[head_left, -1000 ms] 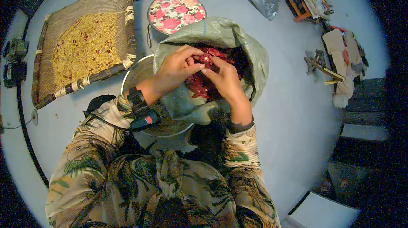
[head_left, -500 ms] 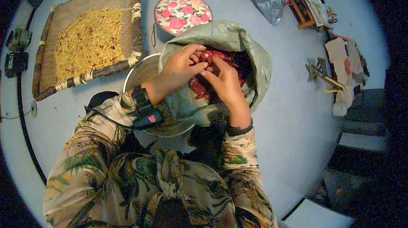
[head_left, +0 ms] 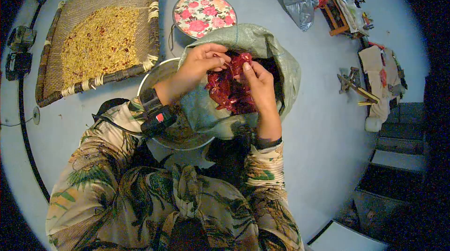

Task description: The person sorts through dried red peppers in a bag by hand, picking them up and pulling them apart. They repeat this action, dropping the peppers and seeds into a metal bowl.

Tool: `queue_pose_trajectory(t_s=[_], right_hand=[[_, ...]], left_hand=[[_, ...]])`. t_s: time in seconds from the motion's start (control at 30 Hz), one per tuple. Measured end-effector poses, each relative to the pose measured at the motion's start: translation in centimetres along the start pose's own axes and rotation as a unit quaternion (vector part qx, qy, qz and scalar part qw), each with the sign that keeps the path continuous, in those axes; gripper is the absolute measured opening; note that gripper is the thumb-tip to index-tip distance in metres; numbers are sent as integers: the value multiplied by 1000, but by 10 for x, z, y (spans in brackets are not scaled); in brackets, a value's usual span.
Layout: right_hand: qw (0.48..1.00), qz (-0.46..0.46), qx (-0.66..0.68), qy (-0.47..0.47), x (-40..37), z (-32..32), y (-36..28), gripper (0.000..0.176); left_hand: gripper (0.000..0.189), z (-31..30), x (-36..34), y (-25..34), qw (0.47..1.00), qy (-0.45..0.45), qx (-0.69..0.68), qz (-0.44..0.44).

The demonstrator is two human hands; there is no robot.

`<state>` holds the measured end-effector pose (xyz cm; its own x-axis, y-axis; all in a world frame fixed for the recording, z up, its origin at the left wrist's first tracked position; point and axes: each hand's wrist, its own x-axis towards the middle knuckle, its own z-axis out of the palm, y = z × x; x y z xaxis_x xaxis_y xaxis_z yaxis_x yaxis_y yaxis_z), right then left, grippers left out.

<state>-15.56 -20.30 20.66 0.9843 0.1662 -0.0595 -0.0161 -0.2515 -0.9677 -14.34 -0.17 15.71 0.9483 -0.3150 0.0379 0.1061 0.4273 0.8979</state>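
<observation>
My right hand [head_left: 260, 82] pinches a dried red chili [head_left: 243, 58] between thumb and fingers, over the mouth of a green woven sack [head_left: 289, 80]. Close by on its left, my left hand [head_left: 202, 61] is closed with curled fingers and the thumb pressed in. What it grips, if anything, is too small to make out. Below both hands, several dark red dried chilies [head_left: 225, 92] fill the sack's opening. A round metal pan [head_left: 176, 141] shows beneath the sack, partly covered by it and my left forearm.
At the left lies a wood-framed woven tray [head_left: 101, 81] spread with yellow seeds [head_left: 101, 45] and red bits. A flower-patterned round stool [head_left: 205, 14] stands beyond the sack. Farther right are a grey plastic bag [head_left: 298, 0], a small wooden stand [head_left: 358, 87] and dark steps [head_left: 393, 166].
My hands have moved slightly apart, the right one shifting right with the red chili. The chili now shows more fully, and more of the chilies below are visible.
</observation>
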Motion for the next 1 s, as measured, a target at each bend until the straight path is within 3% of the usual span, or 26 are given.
queue_pose_trajectory(t_s=[0.3, 0.53, 0.73, 0.83, 0.93, 1.0], right_hand=[[995, 34, 43, 83, 8, -11, 6, 27], [994, 27, 59, 83, 4, -14, -1, 26], [998, -16, 18, 62, 2, -12, 0, 26], [996, -57, -40, 58, 0, -8, 1, 26], [992, -86, -80, 55, -3, 0, 0, 26], [979, -128, -154, 48, -3, 2, 2, 26]], left_hand=[[45, -5, 1, 0, 999, -13, -31, 14], [47, -2, 0, 3, 996, -6, -91, -10], [48, 13, -3, 7, 996, -26, 72, 47], [48, 30, -18, 33, 984, -32, 175, -8], [45, 28, -12, 14, 975, 17, 203, 90], [43, 24, -10, 7, 977, 42, 191, 84]])
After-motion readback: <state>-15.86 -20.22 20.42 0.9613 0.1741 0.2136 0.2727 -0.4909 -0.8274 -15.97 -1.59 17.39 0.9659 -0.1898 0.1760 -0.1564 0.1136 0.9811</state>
